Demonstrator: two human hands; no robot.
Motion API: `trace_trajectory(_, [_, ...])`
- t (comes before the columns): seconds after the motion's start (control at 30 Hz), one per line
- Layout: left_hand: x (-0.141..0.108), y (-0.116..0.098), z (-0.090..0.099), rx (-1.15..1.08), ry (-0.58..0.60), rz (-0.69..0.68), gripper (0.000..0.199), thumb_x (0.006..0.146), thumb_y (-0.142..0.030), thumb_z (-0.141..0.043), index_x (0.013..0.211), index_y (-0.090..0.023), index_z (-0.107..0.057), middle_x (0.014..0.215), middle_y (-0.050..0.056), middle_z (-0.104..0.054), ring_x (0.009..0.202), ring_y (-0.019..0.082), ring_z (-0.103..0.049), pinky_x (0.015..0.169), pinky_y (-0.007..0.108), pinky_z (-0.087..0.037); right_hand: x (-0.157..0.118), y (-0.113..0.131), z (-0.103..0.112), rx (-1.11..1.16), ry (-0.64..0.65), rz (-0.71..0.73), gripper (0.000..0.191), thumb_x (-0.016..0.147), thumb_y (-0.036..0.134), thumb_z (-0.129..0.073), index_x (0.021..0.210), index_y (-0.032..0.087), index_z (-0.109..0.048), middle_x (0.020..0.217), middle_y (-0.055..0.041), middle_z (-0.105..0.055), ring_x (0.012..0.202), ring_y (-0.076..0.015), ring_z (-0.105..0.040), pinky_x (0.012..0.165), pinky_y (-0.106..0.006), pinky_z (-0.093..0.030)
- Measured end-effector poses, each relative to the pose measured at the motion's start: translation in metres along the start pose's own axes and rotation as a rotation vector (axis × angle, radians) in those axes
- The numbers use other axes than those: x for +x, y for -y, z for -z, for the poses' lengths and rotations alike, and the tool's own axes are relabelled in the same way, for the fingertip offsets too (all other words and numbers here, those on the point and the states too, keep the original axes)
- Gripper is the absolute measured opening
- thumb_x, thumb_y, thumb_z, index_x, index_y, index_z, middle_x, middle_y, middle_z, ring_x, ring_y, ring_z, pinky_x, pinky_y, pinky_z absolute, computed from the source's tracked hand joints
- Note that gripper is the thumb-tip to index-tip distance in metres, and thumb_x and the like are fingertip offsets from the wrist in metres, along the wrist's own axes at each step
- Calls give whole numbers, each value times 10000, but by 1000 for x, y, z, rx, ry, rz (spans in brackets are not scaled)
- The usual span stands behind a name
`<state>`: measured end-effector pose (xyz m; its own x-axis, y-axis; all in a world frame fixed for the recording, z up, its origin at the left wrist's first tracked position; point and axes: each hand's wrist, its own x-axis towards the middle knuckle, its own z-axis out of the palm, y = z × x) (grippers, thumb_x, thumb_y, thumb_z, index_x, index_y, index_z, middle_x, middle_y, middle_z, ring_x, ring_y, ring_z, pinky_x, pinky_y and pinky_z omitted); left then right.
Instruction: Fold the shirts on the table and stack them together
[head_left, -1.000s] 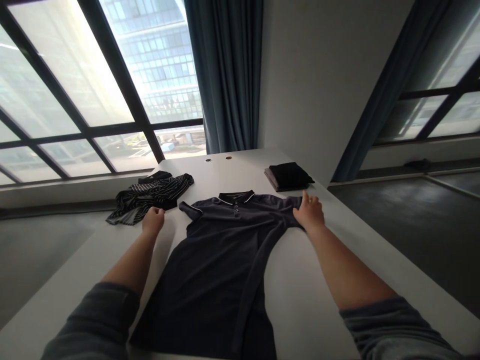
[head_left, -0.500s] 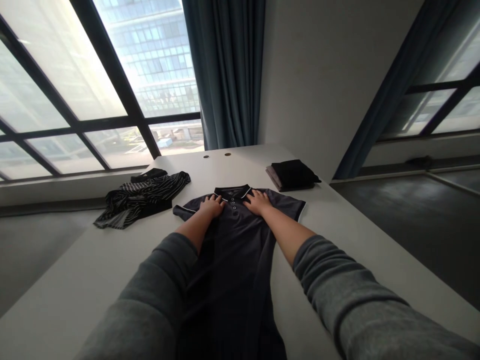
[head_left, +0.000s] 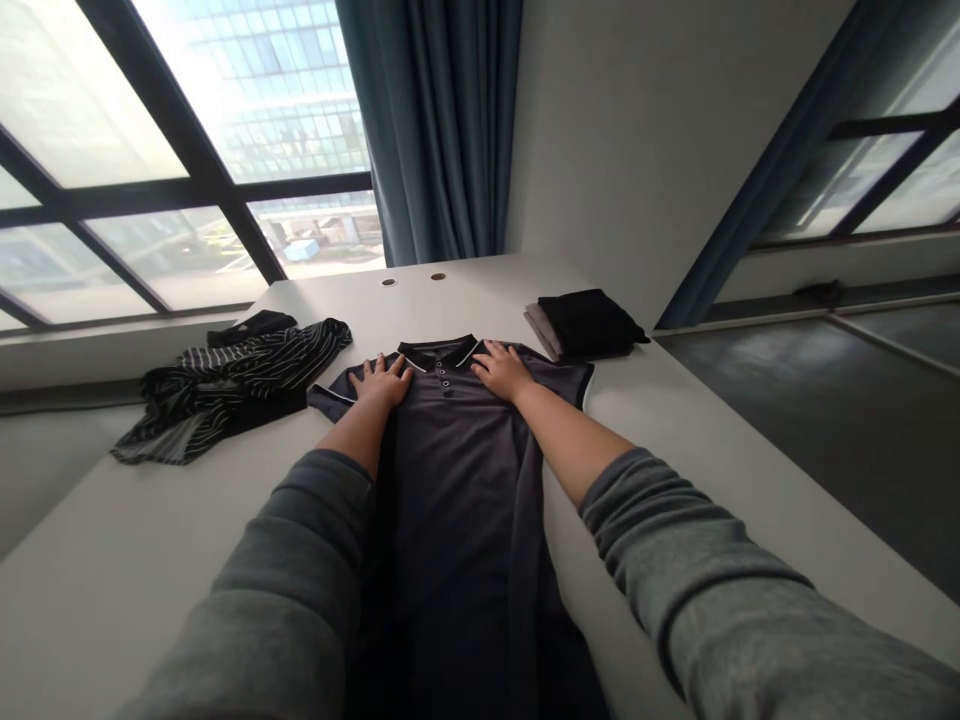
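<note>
A dark grey polo shirt (head_left: 457, 470) with a black, white-edged collar lies face up on the white table (head_left: 750, 520), its collar at the far end. My left hand (head_left: 381, 380) rests on the shirt's left shoulder with its fingers spread. On the other side of the collar, my right hand (head_left: 504, 370) lies on the cloth, fingers stretched out. Both palms press on the fabric and neither hand grips it. The lower part of the shirt is dark and partly hidden by my left sleeve.
A rumpled heap of black and white striped clothing (head_left: 232, 385) lies at the left. Folded dark clothes (head_left: 589, 325) are stacked at the back right. Behind the table hangs a blue curtain (head_left: 442, 130) beside the window.
My left hand has moved outward from the collar to the shoulder, its fingers wider apart. The shirt looks flatter around the chest. The view has shifted slightly.
</note>
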<state>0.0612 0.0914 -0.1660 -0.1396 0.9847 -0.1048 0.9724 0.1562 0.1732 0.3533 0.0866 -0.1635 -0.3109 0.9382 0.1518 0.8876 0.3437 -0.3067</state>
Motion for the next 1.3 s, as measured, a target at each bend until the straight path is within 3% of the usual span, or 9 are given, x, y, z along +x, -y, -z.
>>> trace_trajectory(0.1, [1,7,-1,28,-48,13,751,1010,-698,-248,1674,-353,-312,1774,102,-153,1612,457,-129,1215,755,-131,-36,17,14,-9,-153,141,439,1061,385,-509,1432,199,-650,1698,-133,-360,1607,-335,-226,1294,-598,-148])
trace_trajectory(0.23, [-39,22,7,116,-219,-179,623,1078,-489,-303,1544,-150,-539,1709,181,-329,1595,390,-255,1279,616,-216,-127,46,29,4,31,277,517,1042,418,-551,1501,184,-593,1672,-179,-393,1580,-364,-296,1281,-635,-181])
trace_trajectory(0.33, [-119,44,10,60,-247,-498,565,1096,-433,-324,1539,-154,-535,1685,138,-396,1575,313,-334,1291,519,-292,-214,56,34,79,182,460,608,997,448,-625,1555,227,-536,1697,-169,-350,1594,-386,-250,1269,-660,-197])
trace_trajectory(0.47, [-250,93,-1,45,-1,-849,518,1102,-466,-383,1611,-381,-430,1732,-14,-316,1579,248,-341,1291,484,-328,-289,53,43,173,296,691,481,953,304,-650,1432,272,-641,1561,-121,-542,1503,-334,-422,1276,-653,-190])
trace_trajectory(0.67, [-361,153,-17,80,-82,-724,565,1067,-428,-499,1624,-375,-417,1704,33,-371,1535,312,-418,1241,541,-406,-296,55,60,72,138,736,262,918,167,-601,1131,210,-746,1119,-103,-679,1165,-258,-608,1280,-601,-251])
trace_trajectory(0.87, [-415,158,2,72,-53,-729,530,968,-397,-675,1490,-370,-582,1585,53,-541,1394,314,-571,1175,498,-482,-307,65,64,30,256,887,490,827,60,-576,1287,179,-698,1507,-132,-566,1449,-281,-464,1263,-497,-336])
trace_trajectory(0.97, [-428,153,9,37,8,-716,319,939,-303,-696,1256,-334,-713,1357,47,-676,1197,256,-672,1042,386,-558,-308,75,60,-33,295,917,729,791,18,-560,1485,238,-577,1477,-116,-594,1432,-293,-476,1240,-549,-326])
trace_trajectory(1.13, [-426,147,12,121,-20,-678,261,994,-135,-523,1072,-289,-719,1095,37,-732,991,218,-709,950,376,-538,-299,87,72,-145,259,1002,164,812,131,-643,943,185,-725,979,-99,-681,1052,-279,-599,1111,-510,-423])
trace_trajectory(1.3, [-430,162,34,95,-9,-619,247,1042,-228,-453,1040,-273,-696,1103,47,-739,1003,221,-715,926,367,-517,-316,64,124,-48,202,902,202,719,53,-589,848,201,-639,910,-67,-621,884,-223,-564,882,-370,-469])
